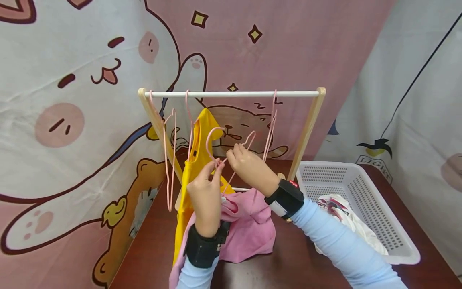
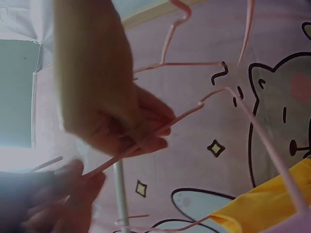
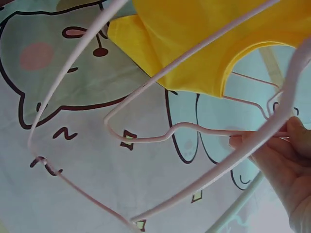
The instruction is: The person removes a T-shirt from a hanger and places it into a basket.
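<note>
A pink wire hanger (image 1: 208, 140) is held between both hands, its hook pointing up. My left hand (image 1: 206, 194) pinches it just below the hook, and the left wrist view shows those fingers (image 2: 73, 194) blurred. My right hand (image 1: 250, 165) grips the hanger's shoulder, its fingers around the rod in the left wrist view. Below the hands, a pink garment (image 1: 249, 237) lies bunched on the table, with the hanger's arm running down to it; where they meet is partly hidden. Just behind the left hand, a yellow garment (image 1: 187, 180) hangs on another pink hanger (image 1: 190, 124).
A rack with a white bar (image 1: 231, 94) and wooden posts stands ahead. Pink hangers (image 1: 167, 168) hang at its left, and more hangers (image 1: 270, 132) at its right. To the right, a white basket (image 1: 393, 224) contains a white garment (image 1: 351, 220). A printed curtain (image 1: 306, 40) covers the back.
</note>
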A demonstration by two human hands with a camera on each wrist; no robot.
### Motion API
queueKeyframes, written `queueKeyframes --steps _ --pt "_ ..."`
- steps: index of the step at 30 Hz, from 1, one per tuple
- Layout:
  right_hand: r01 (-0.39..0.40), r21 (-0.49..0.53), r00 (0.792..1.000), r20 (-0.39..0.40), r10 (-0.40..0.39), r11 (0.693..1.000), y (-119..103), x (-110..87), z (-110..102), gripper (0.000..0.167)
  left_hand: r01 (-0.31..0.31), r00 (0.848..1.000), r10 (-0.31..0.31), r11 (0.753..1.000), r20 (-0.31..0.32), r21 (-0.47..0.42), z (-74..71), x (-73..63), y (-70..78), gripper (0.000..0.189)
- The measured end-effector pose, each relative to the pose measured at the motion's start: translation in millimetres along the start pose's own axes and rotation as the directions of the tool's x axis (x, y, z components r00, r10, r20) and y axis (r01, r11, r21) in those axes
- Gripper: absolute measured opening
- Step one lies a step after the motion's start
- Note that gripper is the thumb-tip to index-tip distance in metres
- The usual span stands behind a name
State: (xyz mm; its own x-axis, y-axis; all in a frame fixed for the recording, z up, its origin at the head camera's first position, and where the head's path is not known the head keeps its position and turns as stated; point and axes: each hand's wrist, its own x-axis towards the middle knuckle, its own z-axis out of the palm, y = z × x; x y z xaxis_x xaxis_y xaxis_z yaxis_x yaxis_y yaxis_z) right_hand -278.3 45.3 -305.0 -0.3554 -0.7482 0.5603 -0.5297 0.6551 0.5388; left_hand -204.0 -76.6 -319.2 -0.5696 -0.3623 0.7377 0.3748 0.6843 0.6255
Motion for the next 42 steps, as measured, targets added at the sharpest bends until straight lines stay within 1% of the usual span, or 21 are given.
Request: queueKeyframes --steps 2,3,4,6,8,9,10,13,16,18,21,22,24,27,28,29,30,32,34,40,42 --pt "-0.013 0.011 1.000 0.011 0.013 1.000 0 -0.4 3 0.013 -0.004 0.991 -0.009 0.995 0.137 0.095 -9.2 -3.6 -1.9 0.056" --pt "-0.021 0.023 1.000 0.012 0.021 1.000 1 -0.9 5 0.013 0.000 0.974 -0.035 0.988 0.224 0.153 -16.2 -6.7 -3.0 0.067" --pt "-0.029 0.036 0.999 0.015 0.028 0.999 1 -1.6 7 0.013 0.005 0.946 -0.074 0.977 0.314 0.215 -24.7 -10.3 -4.3 0.076" --pt "-0.039 0.060 0.999 0.026 0.037 0.997 3 -3.2 11 0.013 -0.011 0.874 -0.154 0.942 0.461 0.335 -43.1 -20.0 -7.8 0.086" --pt "-0.050 0.078 0.998 0.035 0.048 0.996 6 -4.2 13 0.014 -0.007 0.790 -0.257 0.904 0.556 0.428 -60.2 -29.7 -10.9 0.075" --pt "-0.060 0.088 0.998 0.038 0.057 0.994 9 -4.6 15 0.015 -0.004 0.759 -0.294 0.890 0.580 0.457 -66.7 -33.8 -12.3 0.063" --pt "-0.072 0.095 0.997 0.043 0.068 0.993 11 -4.6 16 0.016 -0.002 0.739 -0.319 0.880 0.593 0.475 -72.0 -37.1 -13.1 0.050" --pt "-0.111 0.108 0.993 0.054 0.105 0.988 19 -3.1 19 0.017 -0.001 0.711 -0.352 0.865 0.609 0.502 -80.9 -43.8 -12.7 0.026" --pt "-0.131 0.118 0.990 0.067 0.124 0.984 27 0.8 21 0.017 0.014 0.703 -0.364 0.866 0.611 0.500 -83.9 -46.0 -9.9 0.027" --pt "-0.144 0.129 0.988 0.073 0.135 0.981 31 3.9 21 0.017 0.016 0.677 -0.372 0.870 0.635 0.493 -86.2 -47.0 -8.2 0.028" --pt "-0.179 0.152 0.983 0.074 0.170 0.972 39 8.0 24 0.018 -0.007 0.629 -0.310 0.915 0.712 0.404 -91.2 -48.5 -10.5 0.030" --pt "-0.194 0.158 0.980 0.074 0.184 0.968 42 9.4 26 0.017 -0.010 0.601 -0.274 0.937 0.751 0.350 -93.1 -48.7 -12.6 0.032" --pt "-0.243 0.189 0.969 0.077 0.233 0.951 48 12.1 29 0.013 0.016 0.514 -0.194 0.976 0.836 0.217 -96.9 -48.9 -18.1 0.035" --pt "-0.345 0.257 0.938 0.105 0.329 0.903 59 15.9 32 0.013 0.103 0.354 -0.099 0.993 0.930 0.066 -96.5 -47.3 -26.2 0.040" --pt "-0.385 0.284 0.923 0.120 0.366 0.878 63 17.1 32 0.012 0.122 0.319 -0.076 0.992 0.945 0.039 -94.7 -47.0 -27.7 0.041" --pt "-0.426 0.310 0.905 0.136 0.404 0.850 66 18.1 33 0.012 0.136 0.298 -0.057 0.991 0.953 0.016 -91.8 -46.6 -29.0 0.041" --pt "-0.461 0.326 0.887 0.154 0.435 0.825 70 18.9 34 0.013 0.132 0.292 -0.040 0.991 0.956 0.001 -87.9 -46.3 -29.8 0.041" --pt "-0.520 0.351 0.854 0.186 0.487 0.778 75 20.4 36 0.016 0.124 0.302 -0.014 0.992 0.953 -0.025 -79.7 -46.3 -30.7 0.040" --pt "-0.553 0.349 0.833 0.216 0.510 0.756 79 21.7 39 0.019 0.120 0.305 0.004 0.992 0.952 -0.042 -73.5 -46.8 -31.3 0.040" --pt "-0.579 0.363 0.815 0.281 0.507 0.730 81 29.0 47 0.019 0.067 0.212 0.119 0.988 0.970 -0.136 -77.8 -47.6 -41.2 0.044" --pt "-0.589 0.358 0.808 0.296 0.510 0.725 81 30.9 49 0.018 0.064 0.192 0.134 0.987 0.972 -0.148 -78.6 -46.7 -45.7 0.044"
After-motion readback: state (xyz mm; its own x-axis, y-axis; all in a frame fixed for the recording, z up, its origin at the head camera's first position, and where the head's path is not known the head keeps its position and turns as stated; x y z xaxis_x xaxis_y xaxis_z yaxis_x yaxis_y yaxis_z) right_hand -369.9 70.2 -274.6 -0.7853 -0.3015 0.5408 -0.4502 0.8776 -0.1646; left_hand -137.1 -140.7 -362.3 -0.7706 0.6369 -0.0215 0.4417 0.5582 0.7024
